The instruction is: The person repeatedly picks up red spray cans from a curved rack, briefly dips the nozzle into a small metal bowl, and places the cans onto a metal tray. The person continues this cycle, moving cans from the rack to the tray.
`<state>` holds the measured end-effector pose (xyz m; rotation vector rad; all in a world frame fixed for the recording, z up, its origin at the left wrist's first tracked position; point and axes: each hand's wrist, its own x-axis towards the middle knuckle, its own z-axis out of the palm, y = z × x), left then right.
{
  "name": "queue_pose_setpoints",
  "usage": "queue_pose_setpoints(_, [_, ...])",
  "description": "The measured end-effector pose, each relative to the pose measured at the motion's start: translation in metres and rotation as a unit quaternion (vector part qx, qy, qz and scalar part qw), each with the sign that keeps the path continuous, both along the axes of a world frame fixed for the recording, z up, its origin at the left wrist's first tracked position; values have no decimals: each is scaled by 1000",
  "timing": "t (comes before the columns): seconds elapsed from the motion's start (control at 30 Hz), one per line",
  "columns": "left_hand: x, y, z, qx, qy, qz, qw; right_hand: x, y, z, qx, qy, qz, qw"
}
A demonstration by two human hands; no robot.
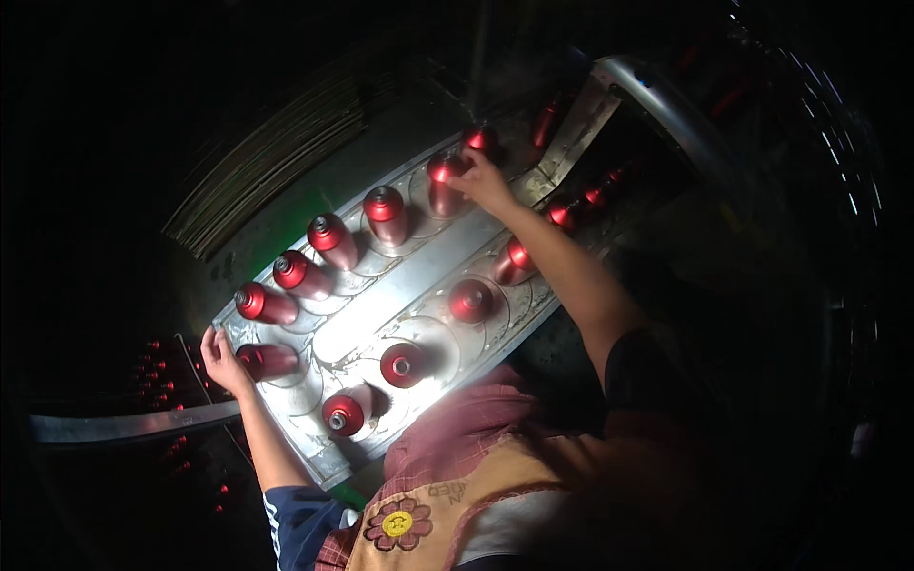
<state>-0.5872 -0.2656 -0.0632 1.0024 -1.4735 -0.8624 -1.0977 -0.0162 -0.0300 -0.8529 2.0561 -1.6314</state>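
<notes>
A person's right hand is reaching across a metal table, fingers meeting a red bottle in the far row, while the left hand is hovering close beside another bottle at the left end. More bottles are standing in two rows; a flower patch is brightening a tan apron.

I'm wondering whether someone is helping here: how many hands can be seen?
2: the left hand beside a red bottle at the left end of the metal surface, the right hand at another red bottle in its far row. Darkness could hide more.
</notes>
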Motion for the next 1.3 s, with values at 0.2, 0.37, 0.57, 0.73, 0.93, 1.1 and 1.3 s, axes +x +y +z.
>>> queue_pose_setpoints(0.2, [-124,121,55,-28,-133,-132,982,-54,-82,-50,188,128,-51,972])
queue_pose_setpoints(0.37, [-224,160,33,38,-151,-313,937,-59,-105,-71,106,133,-51,984])
queue_pose_setpoints(0.57, [-290,189,24,80,-158,-438,882,-42,-121,-72,107,135,-41,984])
queue_pose_setpoints(0.73, [-313,221,22,127,-179,-515,829,-29,-101,-30,-29,69,11,997])
queue_pose_setpoints(0.93, [-293,247,21,157,-197,-576,778,7,-14,26,-167,-59,117,977])
queue_pose_setpoints(1.1, [-259,242,12,176,-203,-612,744,47,122,23,-215,-51,-20,975])
queue_pose_setpoints(1.3, [-226,242,16,201,-202,-624,728,149,297,-9,-65,-123,-265,954])
